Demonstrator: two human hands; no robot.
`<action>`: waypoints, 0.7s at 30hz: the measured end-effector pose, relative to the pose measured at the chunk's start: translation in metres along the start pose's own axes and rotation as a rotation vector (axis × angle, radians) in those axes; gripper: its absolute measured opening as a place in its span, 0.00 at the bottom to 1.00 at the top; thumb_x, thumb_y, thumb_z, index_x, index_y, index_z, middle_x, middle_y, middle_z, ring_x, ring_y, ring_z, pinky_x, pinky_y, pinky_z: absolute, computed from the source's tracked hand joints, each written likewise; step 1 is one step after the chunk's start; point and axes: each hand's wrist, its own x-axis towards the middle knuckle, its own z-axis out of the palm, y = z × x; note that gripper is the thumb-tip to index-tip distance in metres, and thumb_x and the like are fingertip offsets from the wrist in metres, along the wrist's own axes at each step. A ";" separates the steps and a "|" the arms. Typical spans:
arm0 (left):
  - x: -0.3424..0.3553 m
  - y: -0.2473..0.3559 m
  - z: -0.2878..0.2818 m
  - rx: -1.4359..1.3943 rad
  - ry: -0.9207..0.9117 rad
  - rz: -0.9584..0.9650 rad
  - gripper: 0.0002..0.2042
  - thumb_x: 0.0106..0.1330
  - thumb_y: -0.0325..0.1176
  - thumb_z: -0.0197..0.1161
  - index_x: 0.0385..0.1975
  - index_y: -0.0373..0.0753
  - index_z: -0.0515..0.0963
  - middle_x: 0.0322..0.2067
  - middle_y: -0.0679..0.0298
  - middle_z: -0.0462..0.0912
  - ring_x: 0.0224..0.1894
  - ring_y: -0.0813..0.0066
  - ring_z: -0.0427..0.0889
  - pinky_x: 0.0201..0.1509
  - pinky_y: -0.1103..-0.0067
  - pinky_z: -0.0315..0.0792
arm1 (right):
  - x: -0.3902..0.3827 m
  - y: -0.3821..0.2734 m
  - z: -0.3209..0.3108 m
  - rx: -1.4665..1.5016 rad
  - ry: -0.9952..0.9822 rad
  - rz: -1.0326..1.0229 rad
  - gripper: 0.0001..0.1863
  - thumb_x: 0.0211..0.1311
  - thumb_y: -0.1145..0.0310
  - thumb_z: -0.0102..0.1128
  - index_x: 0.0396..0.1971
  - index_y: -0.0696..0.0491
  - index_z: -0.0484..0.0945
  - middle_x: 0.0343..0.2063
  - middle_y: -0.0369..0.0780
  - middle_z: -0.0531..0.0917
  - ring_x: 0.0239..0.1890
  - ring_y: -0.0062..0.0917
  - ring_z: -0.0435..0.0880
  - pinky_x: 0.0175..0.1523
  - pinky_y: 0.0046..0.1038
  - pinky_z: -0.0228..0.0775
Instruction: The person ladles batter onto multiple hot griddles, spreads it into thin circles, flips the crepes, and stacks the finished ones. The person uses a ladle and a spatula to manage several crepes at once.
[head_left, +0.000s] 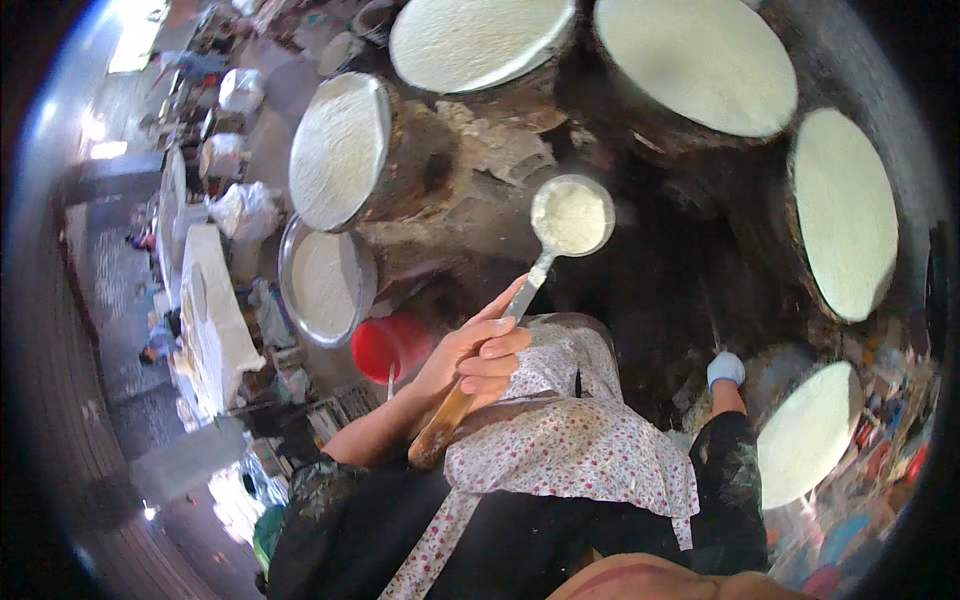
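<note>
My left hand [478,355] is wrapped round the handle of a metal ladle [572,217] with a wooden grip, held up in front of my apron. The ladle's round bowl has pale batter in it. Low on the right, my right hand [725,370], in a whitish glove, looks closed beside the nearest right-hand griddle. A thin dark line rises from it, too faint to name. Large round griddles covered in pale batter curve around me, among them a left one [340,150], a top one [480,42], a top right one [700,62], a right one [846,215] and a lower right one [808,435].
A metal basin [326,283] of pale batter stands on the left, with a red bucket [390,347] beside it. Further left are a white sheet-covered surface [215,310] and several plastic bags [245,210]. Mixed scraps [890,440] lie at the far right.
</note>
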 end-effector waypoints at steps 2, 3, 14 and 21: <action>-0.005 0.000 -0.003 0.017 -0.002 0.006 0.25 0.84 0.29 0.46 0.77 0.59 0.63 0.25 0.72 0.64 0.15 0.91 0.60 0.13 0.88 0.64 | -0.008 -0.002 -0.001 -0.027 -0.017 0.006 0.12 0.65 0.63 0.63 0.41 0.49 0.91 0.44 0.48 0.91 0.47 0.41 0.92 0.49 0.42 0.86; -0.008 0.000 -0.004 0.016 -0.008 0.013 0.25 0.84 0.29 0.46 0.77 0.59 0.63 0.25 0.72 0.64 0.15 0.91 0.60 0.13 0.88 0.64 | -0.011 -0.005 -0.003 -0.067 -0.003 0.015 0.11 0.65 0.63 0.64 0.40 0.49 0.91 0.43 0.48 0.91 0.47 0.41 0.92 0.49 0.43 0.86; -0.020 0.020 -0.035 -0.053 -0.037 0.064 0.25 0.82 0.29 0.50 0.76 0.58 0.64 0.24 0.72 0.65 0.16 0.91 0.60 0.13 0.88 0.62 | -0.026 0.002 -0.013 -0.005 0.020 0.071 0.13 0.68 0.63 0.62 0.42 0.55 0.90 0.45 0.50 0.90 0.49 0.45 0.91 0.52 0.44 0.84; -0.018 0.017 -0.047 -0.100 -0.048 0.079 0.23 0.82 0.29 0.48 0.74 0.57 0.68 0.25 0.72 0.64 0.16 0.90 0.60 0.13 0.88 0.62 | -0.027 0.003 -0.015 -0.050 -0.009 -0.044 0.13 0.68 0.63 0.62 0.41 0.54 0.91 0.44 0.48 0.91 0.48 0.43 0.91 0.50 0.43 0.85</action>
